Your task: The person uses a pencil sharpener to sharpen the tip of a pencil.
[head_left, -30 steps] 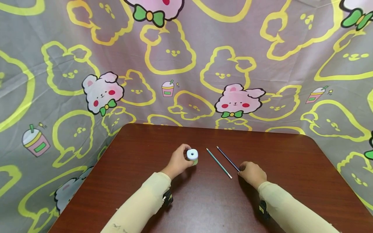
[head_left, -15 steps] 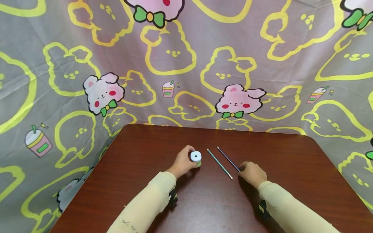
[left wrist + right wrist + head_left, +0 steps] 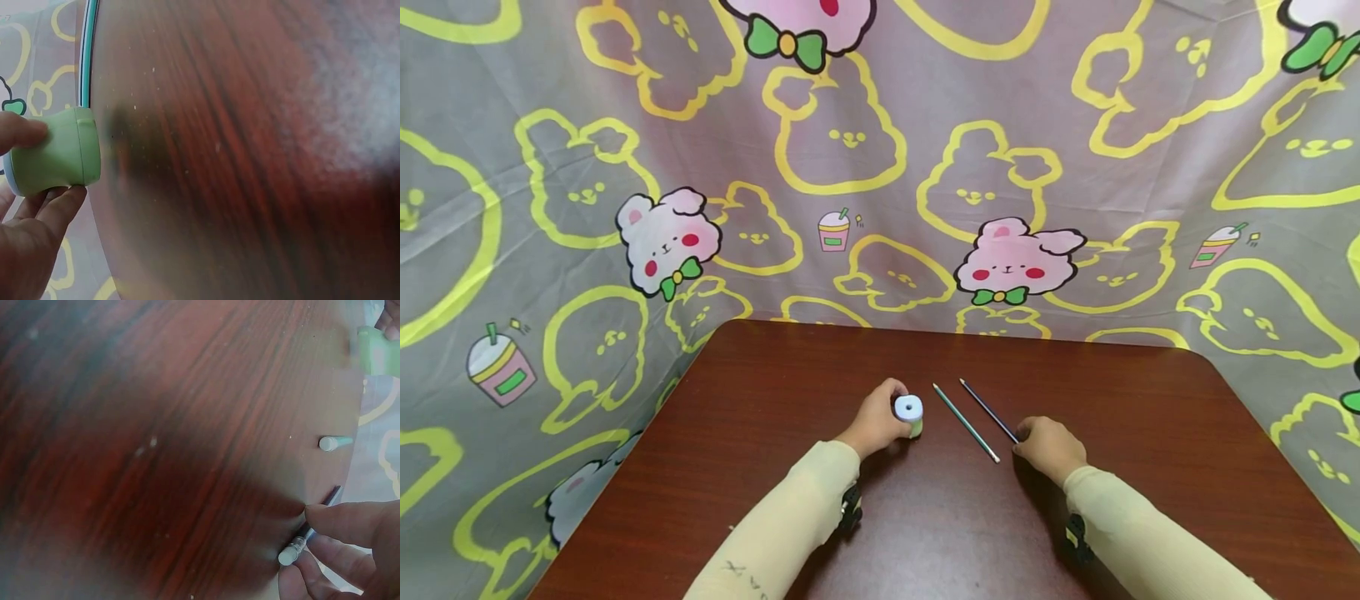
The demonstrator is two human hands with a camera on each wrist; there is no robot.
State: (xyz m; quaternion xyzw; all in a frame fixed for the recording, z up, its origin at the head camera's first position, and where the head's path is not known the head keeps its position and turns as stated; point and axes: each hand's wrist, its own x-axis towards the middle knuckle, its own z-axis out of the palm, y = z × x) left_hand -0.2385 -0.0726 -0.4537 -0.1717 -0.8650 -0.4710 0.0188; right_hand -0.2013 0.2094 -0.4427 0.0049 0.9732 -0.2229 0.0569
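My left hand (image 3: 882, 418) grips a small pencil sharpener (image 3: 59, 153), light green with a white top and a round hole in it. The thumb lies on one side of its body and the fingers on the other, with its base close over the table. To the right, my right hand (image 3: 1051, 448) pinches a dark purple-blue pencil (image 3: 988, 408) near its white eraser end; the tip points away toward the back of the table. Between the two hands lies a teal pencil (image 3: 964, 421), eraser end nearest me, roughly parallel to the purple-blue one.
The dark brown wooden table (image 3: 775, 375) has rounded far corners. A grey cloth backdrop (image 3: 880, 167) with yellow outlines and cartoon rabbits hangs behind it and along its sides. Each sleeved wrist carries a small black camera (image 3: 850, 508).
My left hand has moved a little to the right and toward me with the sharpener, closer to the teal pencil. The right hand and both pencils have stayed in place.
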